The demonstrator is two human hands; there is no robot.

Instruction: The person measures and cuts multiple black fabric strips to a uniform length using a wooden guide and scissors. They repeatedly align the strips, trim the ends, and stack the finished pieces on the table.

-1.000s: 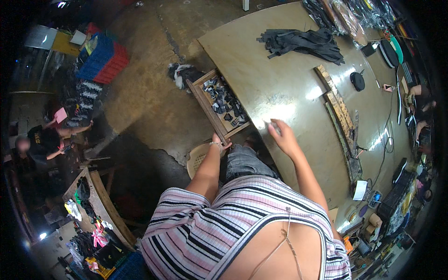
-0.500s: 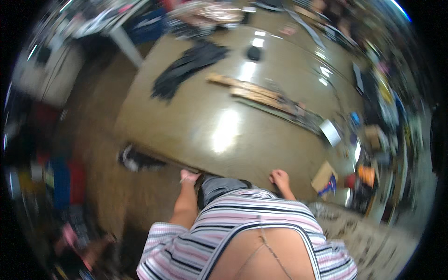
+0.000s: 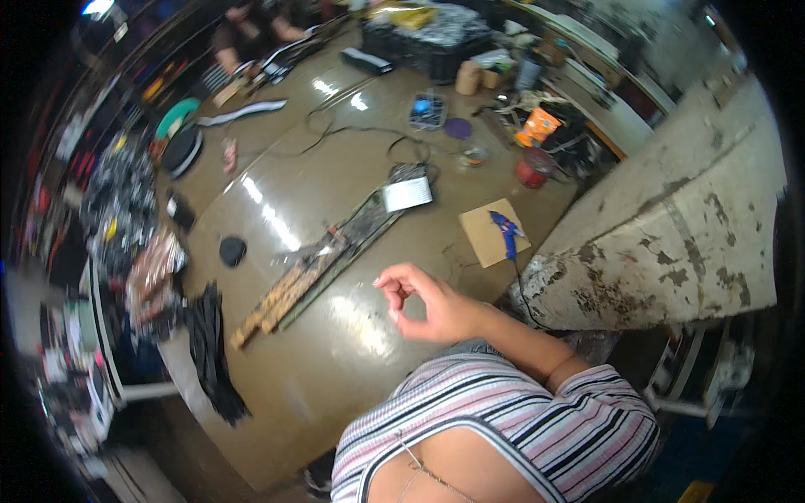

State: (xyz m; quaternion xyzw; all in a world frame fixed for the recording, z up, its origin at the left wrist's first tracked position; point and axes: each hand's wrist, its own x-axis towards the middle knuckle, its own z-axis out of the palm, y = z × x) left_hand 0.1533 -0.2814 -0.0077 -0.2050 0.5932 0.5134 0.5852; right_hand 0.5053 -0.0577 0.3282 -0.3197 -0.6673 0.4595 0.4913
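Observation:
My right hand (image 3: 432, 303) hovers above the table's near side, fingers curled and the thumb apart from them, with nothing between. My left hand is out of view. To the right of my hand, a blue glue gun (image 3: 506, 235) lies on a square of tan cardboard (image 3: 475, 231), its cord hanging over the table edge. Beyond my hand to the left is a long, narrow board (image 3: 281, 293) with a worn, wood-coloured surface and a dark far end. A white card (image 3: 407, 194) rests at that far end.
A bundle of black strips (image 3: 215, 356) hangs near the table's left edge, by a black disc (image 3: 233, 251). A red tin (image 3: 534, 168) and orange packet (image 3: 537, 127) stand at the right. A peeling pillar (image 3: 671, 226) borders the table. Another person (image 3: 251, 38) works across it.
My view has swung to the right. My right hand has risen from the table's near edge to above the tabletop. My left hand has left the view.

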